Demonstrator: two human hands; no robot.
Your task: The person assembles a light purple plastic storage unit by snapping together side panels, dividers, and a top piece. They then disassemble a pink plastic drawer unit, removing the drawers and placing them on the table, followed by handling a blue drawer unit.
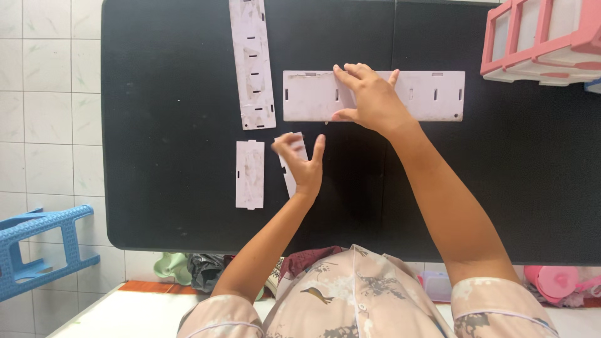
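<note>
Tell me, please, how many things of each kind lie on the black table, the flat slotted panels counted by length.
Long slotted panels: 2, one upright, one lying across under the right hand
Short slotted panels: 2, one lying free, one in the left hand
Pink and white drawer unit: 1
Total: 5

Bright, even daylight, soft faint shadows, no glare on the matte black table (156, 188), slight motion blur.
</note>
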